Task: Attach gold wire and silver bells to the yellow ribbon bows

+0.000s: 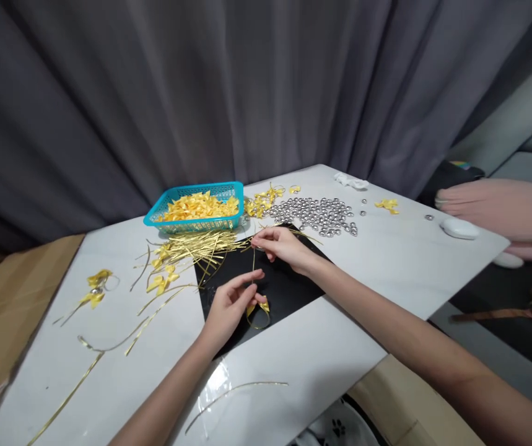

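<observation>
My right hand (287,248) is over the black mat (293,282), thumb and fingers pinched on the upper end of a thin gold twist tie (253,259). Something small and shiny seems to be at those fingertips, too small to name. Below it, my left hand (228,306) closes its fingers around the lower part of the same tie. A yellow ribbon bow (264,305) with a thin round loop (259,327) shows under my left fingertips. Whether the bow is held or lies on the mat, I cannot tell.
A blue plastic basket (154,218) full of yellow bows stands at the back. In front lies a pile of gold twist ties (200,246). Small silver round pieces (324,215) are spread behind the mat. A white oval case (459,228) lies near the right edge.
</observation>
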